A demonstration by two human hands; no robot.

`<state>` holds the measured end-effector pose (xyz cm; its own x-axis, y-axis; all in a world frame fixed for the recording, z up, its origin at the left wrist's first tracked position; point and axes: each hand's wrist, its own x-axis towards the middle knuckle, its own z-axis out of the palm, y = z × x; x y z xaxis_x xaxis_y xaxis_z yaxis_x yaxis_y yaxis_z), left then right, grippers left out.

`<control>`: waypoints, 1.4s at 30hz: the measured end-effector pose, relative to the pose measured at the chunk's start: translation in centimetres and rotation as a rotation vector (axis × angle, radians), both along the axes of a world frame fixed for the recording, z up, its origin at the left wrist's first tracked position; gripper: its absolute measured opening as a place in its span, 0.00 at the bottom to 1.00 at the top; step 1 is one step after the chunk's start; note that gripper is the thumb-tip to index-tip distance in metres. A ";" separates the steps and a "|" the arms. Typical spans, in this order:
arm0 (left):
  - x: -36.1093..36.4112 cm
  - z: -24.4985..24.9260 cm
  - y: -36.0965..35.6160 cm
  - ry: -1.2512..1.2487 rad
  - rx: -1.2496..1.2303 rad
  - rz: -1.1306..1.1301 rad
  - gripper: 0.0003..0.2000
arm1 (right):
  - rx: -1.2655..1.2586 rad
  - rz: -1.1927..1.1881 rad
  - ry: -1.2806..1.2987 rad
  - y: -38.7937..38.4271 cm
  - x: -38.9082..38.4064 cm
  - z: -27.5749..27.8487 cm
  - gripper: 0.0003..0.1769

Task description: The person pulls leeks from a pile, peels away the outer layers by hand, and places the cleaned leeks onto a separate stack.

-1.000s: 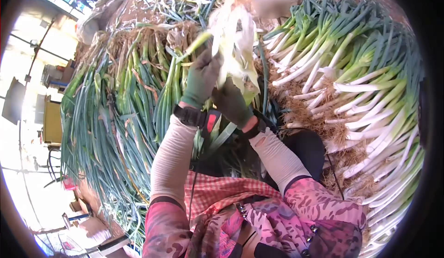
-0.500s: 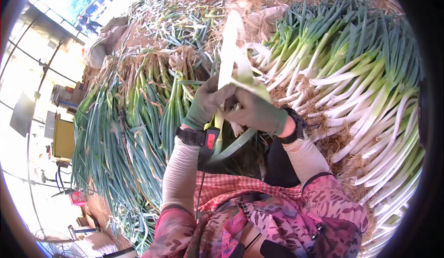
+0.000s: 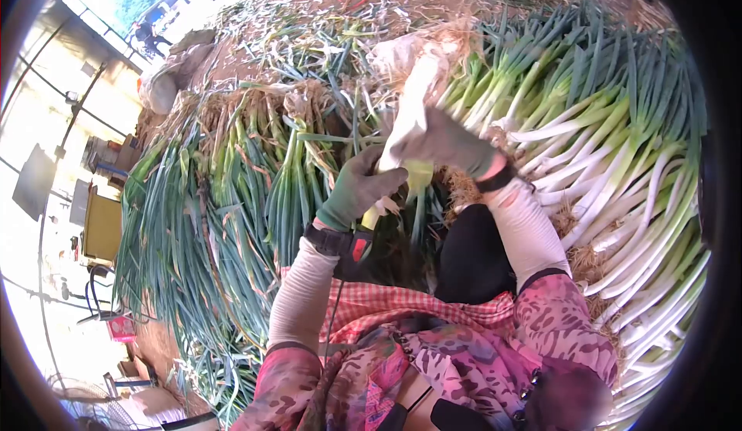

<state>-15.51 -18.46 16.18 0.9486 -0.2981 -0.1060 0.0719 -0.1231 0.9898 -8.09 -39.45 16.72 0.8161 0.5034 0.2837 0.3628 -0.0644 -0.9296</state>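
Observation:
A thick green onion (image 3: 412, 104) slants up and away from me, its white stalk and brown roots pointing to the far side. Low on the stalk, my gloved left hand (image 3: 357, 189) is closed around it. My gloved right hand (image 3: 448, 146) is closed against the stalk's right side, slightly higher up. A pale green strip of leaf (image 3: 420, 176) hangs below the right hand. The fingertips of the right hand are partly hidden.
To the left lies a heap of untrimmed green onions (image 3: 209, 191), roots at the far end. White-stalked onions (image 3: 610, 145) are piled on the right. Leaf scraps (image 3: 309, 40) litter the ground ahead. A distant person (image 3: 147, 38) is at upper left.
The loose outer layer that stood apart from the stalk has come down. My right hand has moved up and right, away from the left. The onion now tilts more to the right.

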 end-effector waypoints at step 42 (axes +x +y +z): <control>-0.7 -3.2 3.5 -0.272 -0.121 0.136 0.14 | -0.357 0.486 0.074 6.0 -1.3 1.8 0.19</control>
